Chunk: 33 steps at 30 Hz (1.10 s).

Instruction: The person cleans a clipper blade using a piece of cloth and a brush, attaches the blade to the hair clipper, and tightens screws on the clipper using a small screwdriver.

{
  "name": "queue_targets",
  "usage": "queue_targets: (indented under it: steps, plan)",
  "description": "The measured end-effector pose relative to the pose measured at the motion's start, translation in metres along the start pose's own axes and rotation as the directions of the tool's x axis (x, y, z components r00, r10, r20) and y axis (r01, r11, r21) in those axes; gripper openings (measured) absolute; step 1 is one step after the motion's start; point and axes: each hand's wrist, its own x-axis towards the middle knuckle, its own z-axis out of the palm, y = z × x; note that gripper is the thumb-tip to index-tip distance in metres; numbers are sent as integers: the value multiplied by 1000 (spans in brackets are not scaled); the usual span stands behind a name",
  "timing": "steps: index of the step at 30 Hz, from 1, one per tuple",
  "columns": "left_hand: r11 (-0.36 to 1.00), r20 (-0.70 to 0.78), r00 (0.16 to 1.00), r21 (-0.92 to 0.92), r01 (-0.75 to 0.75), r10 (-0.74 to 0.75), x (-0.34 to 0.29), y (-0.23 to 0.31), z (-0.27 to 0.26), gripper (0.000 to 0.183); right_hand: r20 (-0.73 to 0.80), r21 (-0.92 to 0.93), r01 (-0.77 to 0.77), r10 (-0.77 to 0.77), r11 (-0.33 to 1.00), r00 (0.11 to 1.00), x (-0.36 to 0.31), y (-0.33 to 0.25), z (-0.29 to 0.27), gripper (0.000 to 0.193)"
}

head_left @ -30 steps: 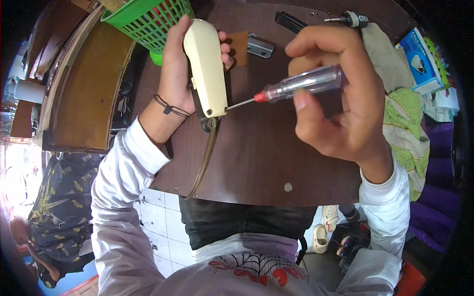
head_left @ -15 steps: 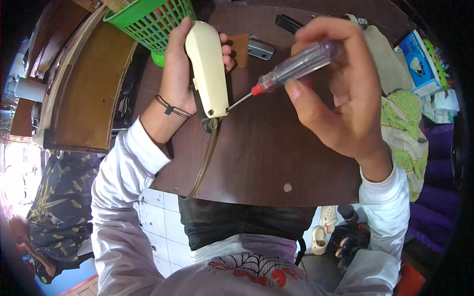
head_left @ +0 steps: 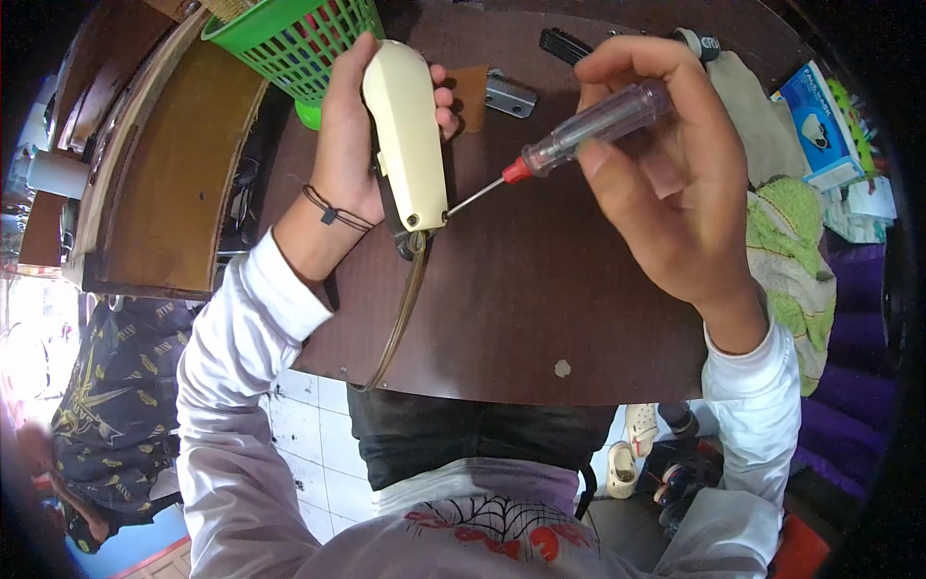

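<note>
A cream hair clipper (head_left: 407,135) lies in my left hand (head_left: 344,154), its corded end toward me. My left fingers wrap round its back, with the fingertips showing at its right edge. Two dark screw holes sit at the clipper's near end. From there a brown cord (head_left: 410,309) runs down over the table edge. My right hand (head_left: 675,183) grips a screwdriver (head_left: 598,125) with a clear handle and red collar between thumb and fingers. The screwdriver's thin metal tip reaches the right-hand screw hole; whether it sits in the screw head is too small to tell.
On the dark brown table (head_left: 540,299) a metal clipper blade (head_left: 509,95) lies beyond the clipper, near a black comb-like piece (head_left: 564,46). A green basket (head_left: 309,58) stands at the far left. To the right are a green-and-grey towel (head_left: 791,261) and a blue box (head_left: 818,125).
The screwdriver handle and my right hand have shifted slightly to the right, and my right fingers have changed their place on the handle. The clipper has hardly moved.
</note>
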Motion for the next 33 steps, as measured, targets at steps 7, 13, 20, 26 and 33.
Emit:
queue_targets:
  steps: [7,13,20,26,33]
  plan:
    - [1000,-8,1000,7,-7,7,-1,-1,1,52,-35,-8,-36,35,999,999,-1,3,1,32]
    - [1000,-12,1000,24,-20,20,0,0,-1,52,124,-330,-183,235,926,964,3,-22,-14,32]
    - [1000,31,1000,8,6,-6,0,1,-2,53,-64,-184,129,-143,974,988,5,2,2,32]
    - [1000,4,1000,19,-1,1,-1,0,0,56,8,-342,27,-26,939,1000,5,-3,2,41]
    - [1000,20,1000,13,11,-11,-1,1,-2,57,77,-189,75,-61,979,995,5,-9,0,53]
